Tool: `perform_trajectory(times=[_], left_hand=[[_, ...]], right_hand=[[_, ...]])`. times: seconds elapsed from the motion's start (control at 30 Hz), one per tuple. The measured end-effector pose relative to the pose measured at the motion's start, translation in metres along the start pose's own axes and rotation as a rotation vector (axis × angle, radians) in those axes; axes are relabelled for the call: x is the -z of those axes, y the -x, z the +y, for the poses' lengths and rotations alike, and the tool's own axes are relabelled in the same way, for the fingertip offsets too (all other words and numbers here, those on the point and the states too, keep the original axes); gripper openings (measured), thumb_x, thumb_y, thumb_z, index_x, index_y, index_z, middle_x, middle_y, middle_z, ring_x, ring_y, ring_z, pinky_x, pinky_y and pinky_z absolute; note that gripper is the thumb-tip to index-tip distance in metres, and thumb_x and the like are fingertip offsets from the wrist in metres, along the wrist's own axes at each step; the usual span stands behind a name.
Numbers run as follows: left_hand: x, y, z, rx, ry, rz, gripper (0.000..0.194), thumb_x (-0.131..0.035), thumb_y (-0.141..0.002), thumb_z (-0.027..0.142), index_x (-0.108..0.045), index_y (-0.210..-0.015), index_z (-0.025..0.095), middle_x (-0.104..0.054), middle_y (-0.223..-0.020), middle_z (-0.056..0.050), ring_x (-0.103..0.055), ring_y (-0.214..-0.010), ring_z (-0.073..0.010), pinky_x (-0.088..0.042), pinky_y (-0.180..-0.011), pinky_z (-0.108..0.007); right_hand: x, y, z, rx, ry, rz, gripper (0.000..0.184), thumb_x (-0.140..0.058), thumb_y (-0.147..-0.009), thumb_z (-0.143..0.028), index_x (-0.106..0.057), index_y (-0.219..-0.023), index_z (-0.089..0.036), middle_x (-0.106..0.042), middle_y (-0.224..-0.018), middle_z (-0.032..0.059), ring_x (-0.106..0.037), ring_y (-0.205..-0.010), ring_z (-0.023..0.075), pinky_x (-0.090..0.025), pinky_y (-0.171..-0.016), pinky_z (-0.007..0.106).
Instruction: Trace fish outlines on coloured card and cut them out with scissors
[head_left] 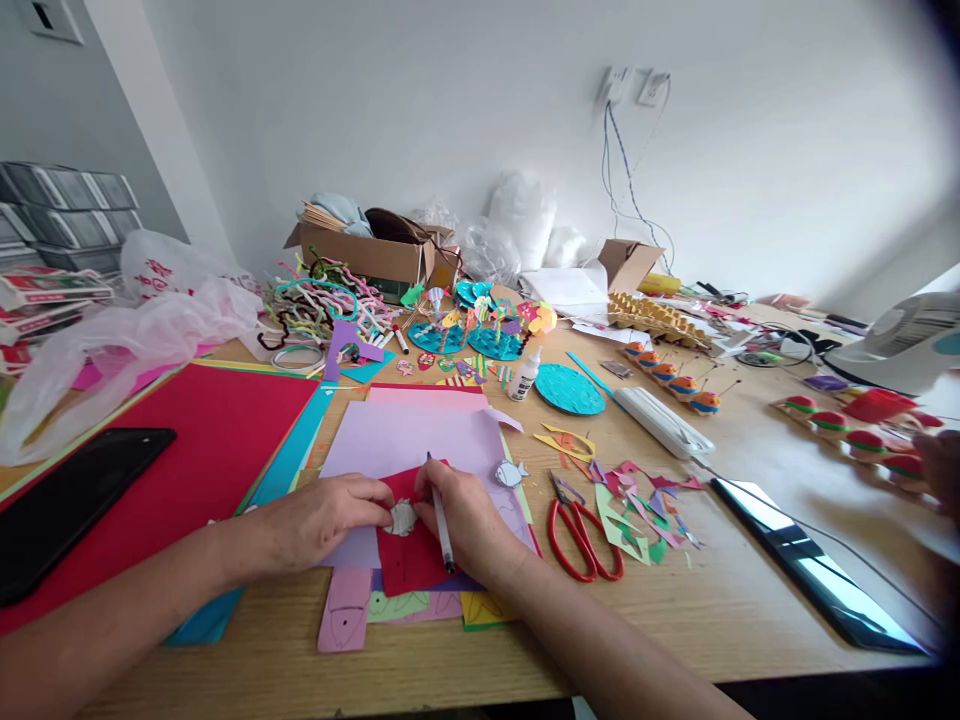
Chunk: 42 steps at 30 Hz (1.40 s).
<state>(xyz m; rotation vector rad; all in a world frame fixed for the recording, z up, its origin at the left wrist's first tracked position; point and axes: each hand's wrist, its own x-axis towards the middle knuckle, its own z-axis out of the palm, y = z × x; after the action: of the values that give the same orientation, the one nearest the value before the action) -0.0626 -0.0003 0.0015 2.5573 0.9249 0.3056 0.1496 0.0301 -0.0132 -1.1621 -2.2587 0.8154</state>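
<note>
where hands (pixel 319 515) (pixel 470 520) touch scalloped paper (pixel 403 518), red paper (pixel 411 572) lies beneath.

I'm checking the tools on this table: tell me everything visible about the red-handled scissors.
The scissors have two large red loop handles and slim, metallic-looking blades, shorter than the handles. They lie on the wooden tabletop, to the right of the right hand, tips pointing away from the person. Paper scraps lie close beside them; neither hand touches them.

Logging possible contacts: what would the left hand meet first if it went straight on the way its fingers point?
Most likely the small white cut-out over the red paper, just ahead of the left hand; whether they touch is hard to judge.
</note>
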Motion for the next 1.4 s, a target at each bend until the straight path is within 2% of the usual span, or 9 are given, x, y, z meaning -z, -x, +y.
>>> perform_trajectory(times=[0.13, 0.33, 0.5, 0.7, 0.97, 1.03, 1.2, 1.4], left_hand=[[-0.001, -0.001, 0.005, -0.011, -0.029, -0.011, 0.039, -0.037, -0.089, 0.008, -0.061, -0.116, 0.023, -0.065, -0.111, -0.006, -0.058, -0.103, -0.0212, -0.044, -0.090, -0.031], [-0.004, -0.002, 0.008, -0.027, -0.060, -0.005, 0.037, -0.039, -0.087, 0.006, -0.063, -0.112, 0.020, -0.066, -0.109, -0.007, -0.058, -0.102, -0.0214, -0.045, -0.088, -0.030], [-0.005, 0.001, 0.010, -0.031, -0.086, 0.026, 0.040, -0.040, -0.083, 0.003, -0.063, -0.111, 0.021, -0.065, -0.115, -0.007, -0.058, -0.106, -0.0214, -0.046, -0.090, -0.032], [-0.004, 0.000, 0.009, -0.063, -0.109, 0.042, 0.040, -0.040, -0.082, 0.002, -0.065, -0.109, 0.018, -0.066, -0.113, -0.010, -0.059, -0.103, -0.0219, -0.049, -0.088, -0.032], [-0.001, 0.002, 0.010, -0.067, -0.103, 0.039, 0.043, -0.040, -0.080, 0.002, -0.064, -0.112, 0.020, -0.067, -0.113, -0.010, -0.059, -0.105, -0.0220, -0.048, -0.089, -0.031], [-0.001, 0.002, 0.008, -0.055, -0.124, 0.023, 0.045, -0.039, -0.081, 0.002, -0.064, -0.113, 0.020, -0.066, -0.115, -0.009, -0.059, -0.107, -0.0219, -0.047, -0.090, -0.031], [-0.004, 0.004, 0.005, 0.010, -0.144, -0.058, 0.044, -0.041, -0.084, 0.009, -0.060, -0.120, 0.024, -0.063, -0.122, -0.006, -0.056, -0.113, -0.0219, -0.043, -0.096, -0.031], [-0.005, 0.003, 0.009, 0.019, -0.091, -0.044, 0.040, -0.038, -0.086, 0.008, -0.063, -0.115, 0.022, -0.065, -0.117, -0.006, -0.059, -0.107, -0.0222, -0.046, -0.091, -0.030]], right_hand=[[-0.003, 0.000, 0.003, 0.020, 0.031, 0.015, 0.023, -0.060, -0.066, 0.000, -0.054, -0.078, -0.019, -0.061, -0.075, 0.0007, -0.053, -0.065, 0.0140, -0.036, -0.059, 0.021], [-0.001, -0.001, 0.001, 0.032, 0.066, 0.008, 0.024, -0.059, -0.065, 0.001, -0.055, -0.079, -0.018, -0.061, -0.079, 0.0025, -0.053, -0.069, 0.0152, -0.037, -0.062, 0.023], [0.017, 0.000, 0.002, 0.050, -0.005, 0.083, 0.016, -0.057, -0.069, -0.004, -0.055, -0.077, -0.018, -0.056, -0.071, -0.0020, -0.049, -0.062, 0.0119, -0.036, -0.058, 0.020], [0.040, 0.011, 0.006, 0.123, 0.048, 0.018, 0.013, -0.056, -0.070, -0.005, -0.054, -0.072, -0.018, -0.054, -0.066, -0.0037, -0.046, -0.058, 0.0105, -0.034, -0.055, 0.019], [0.064, 0.017, 0.004, 0.100, 0.015, 0.261, 0.007, -0.055, -0.076, -0.012, -0.056, -0.072, -0.018, -0.053, -0.059, -0.0049, -0.047, -0.053, 0.0086, -0.034, -0.052, 0.017], [0.060, 0.017, 0.003, 0.126, -0.025, 0.227, 0.006, -0.056, -0.076, -0.012, -0.058, -0.073, -0.018, -0.055, -0.061, -0.0049, -0.049, -0.054, 0.0082, -0.035, -0.052, 0.016], [0.036, 0.015, 0.002, 0.218, 0.012, 0.005, 0.011, -0.052, -0.077, -0.010, -0.059, -0.079, -0.019, -0.058, -0.068, -0.0035, -0.051, -0.060, 0.0097, -0.037, -0.056, 0.017], [0.023, 0.006, -0.004, 0.289, 0.119, -0.155, 0.013, -0.050, -0.080, -0.009, -0.057, -0.085, -0.018, -0.061, -0.076, -0.0003, -0.054, -0.066, 0.0117, -0.038, -0.060, 0.019]])
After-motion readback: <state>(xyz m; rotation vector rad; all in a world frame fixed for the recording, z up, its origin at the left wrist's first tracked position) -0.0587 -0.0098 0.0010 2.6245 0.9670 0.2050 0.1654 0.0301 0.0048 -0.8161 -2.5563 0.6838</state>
